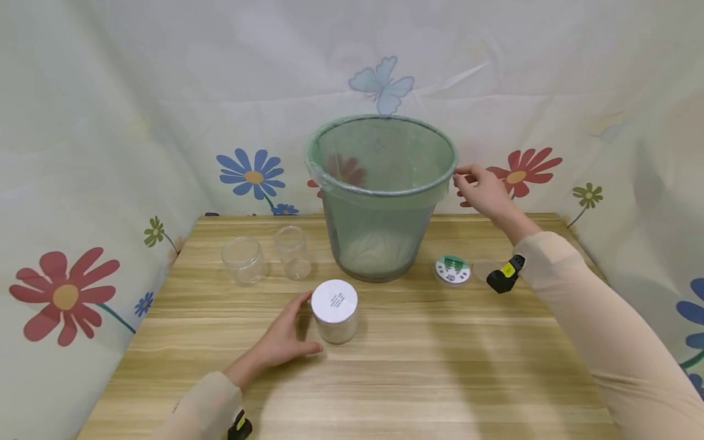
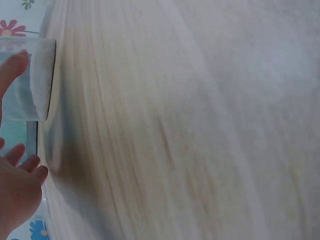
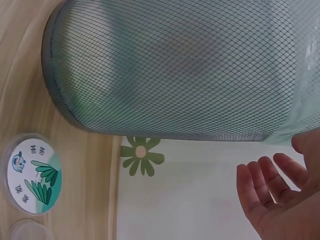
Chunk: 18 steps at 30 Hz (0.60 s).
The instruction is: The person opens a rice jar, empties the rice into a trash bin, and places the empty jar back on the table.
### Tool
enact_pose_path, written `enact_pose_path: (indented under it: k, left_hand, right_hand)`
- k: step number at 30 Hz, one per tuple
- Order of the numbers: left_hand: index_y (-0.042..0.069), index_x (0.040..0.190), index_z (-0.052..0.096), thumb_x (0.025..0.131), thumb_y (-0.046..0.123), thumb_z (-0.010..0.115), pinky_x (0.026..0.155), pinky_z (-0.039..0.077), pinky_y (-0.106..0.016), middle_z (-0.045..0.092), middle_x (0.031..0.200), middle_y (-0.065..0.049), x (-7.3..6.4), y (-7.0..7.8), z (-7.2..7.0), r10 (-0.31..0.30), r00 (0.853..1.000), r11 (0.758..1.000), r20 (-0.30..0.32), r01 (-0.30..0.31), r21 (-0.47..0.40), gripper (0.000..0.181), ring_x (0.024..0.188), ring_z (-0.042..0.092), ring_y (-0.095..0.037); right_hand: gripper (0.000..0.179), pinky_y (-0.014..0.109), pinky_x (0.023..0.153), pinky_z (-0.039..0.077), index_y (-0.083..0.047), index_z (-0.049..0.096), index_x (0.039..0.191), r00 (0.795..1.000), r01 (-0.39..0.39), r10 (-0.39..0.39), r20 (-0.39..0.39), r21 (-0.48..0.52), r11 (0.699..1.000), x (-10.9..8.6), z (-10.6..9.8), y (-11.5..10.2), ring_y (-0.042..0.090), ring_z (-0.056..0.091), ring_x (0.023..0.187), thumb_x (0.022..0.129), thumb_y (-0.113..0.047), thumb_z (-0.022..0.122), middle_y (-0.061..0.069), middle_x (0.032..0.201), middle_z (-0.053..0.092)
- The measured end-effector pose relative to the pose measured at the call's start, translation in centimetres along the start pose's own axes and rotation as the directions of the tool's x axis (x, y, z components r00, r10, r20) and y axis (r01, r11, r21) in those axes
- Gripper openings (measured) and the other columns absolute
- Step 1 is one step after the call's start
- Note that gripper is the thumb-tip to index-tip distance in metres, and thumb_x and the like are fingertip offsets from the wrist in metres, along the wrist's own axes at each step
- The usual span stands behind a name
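Note:
A clear jar [image 1: 337,330] with a white printed lid [image 1: 334,301] stands upright on the wooden table. My left hand [image 1: 283,337] is spread at the jar's left side, thumb in front and fingers behind. In the left wrist view, the thumb overlaps the jar [image 2: 42,82] while the fingers are spread below. Behind the jar stands a mesh wastebasket [image 1: 379,235] lined with a thin green plastic bag [image 1: 379,205] folded over its rim. My right hand [image 1: 485,192] is at the rim's right side, fingers loosely bent, thumb right by the bag's edge in the right wrist view.
To the left of the wastebasket stand two clear open containers, a wide one [image 1: 245,269] and a narrow one [image 1: 294,256]. A round lid with a green leaf print [image 1: 453,269] lies to its right, near a clear disc [image 1: 485,270]. Flowered cloth [image 1: 181,122] surrounds the table.

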<state>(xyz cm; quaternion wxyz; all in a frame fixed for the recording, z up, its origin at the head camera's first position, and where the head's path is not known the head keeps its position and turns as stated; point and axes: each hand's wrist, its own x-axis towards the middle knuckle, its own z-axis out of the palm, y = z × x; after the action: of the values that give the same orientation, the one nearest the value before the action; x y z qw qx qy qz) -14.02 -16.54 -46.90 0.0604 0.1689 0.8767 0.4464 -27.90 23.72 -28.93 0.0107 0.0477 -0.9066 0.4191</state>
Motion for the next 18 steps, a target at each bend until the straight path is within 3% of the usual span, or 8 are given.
enact_pose_path:
  k: [6, 13, 18]
  left_hand:
    - [0.011, 0.142, 0.028, 0.057, 0.024, 0.088, 0.111, 0.023, -0.042, 0.037, 0.142, -0.006, 0.3, 0.1, 0.4, -0.022, 1.000, 1.000, 0.013, 0.022, 0.006, 0.105, 0.133, 0.031, -0.021]
    - [0.009, 0.142, 0.028, 0.055, 0.021, 0.088, 0.111, 0.021, -0.041, 0.040, 0.139, -0.007, 0.6, 0.1, 1.1, -0.010, 1.000, 1.000, 0.008, 0.010, -0.021, 0.107, 0.131, 0.033, -0.020]
    - [0.008, 0.143, 0.027, 0.055, 0.020, 0.088, 0.111, 0.021, -0.042, 0.040, 0.139, -0.007, 0.8, 0.1, 1.5, 0.016, 1.000, 0.999, 0.006, -0.016, -0.048, 0.108, 0.131, 0.033, -0.021]
  right_hand:
    - [0.045, 0.032, 0.075, 0.053, -0.005, 0.043, 0.131, 0.999, 0.048, -0.049, -0.021, -0.060, 0.997, -0.5, 1.2, 1.0, 0.030, 0.057, 0.100, 0.096, -0.033, 0.040, 0.018, 0.119, 0.052]
    - [0.043, 0.047, 0.083, 0.048, -0.001, 0.044, 0.127, 0.992, 0.122, -0.124, -0.019, -0.092, 0.988, -1.7, 2.7, 1.6, 0.036, 0.054, 0.106, 0.096, -0.030, 0.044, 0.020, 0.118, 0.052]
    - [0.037, 0.048, 0.083, 0.049, 0.002, 0.047, 0.123, 0.982, 0.186, -0.188, -0.015, -0.086, 0.979, -2.8, 3.7, 1.8, 0.037, 0.055, 0.102, 0.095, -0.022, 0.048, 0.021, 0.112, 0.055]
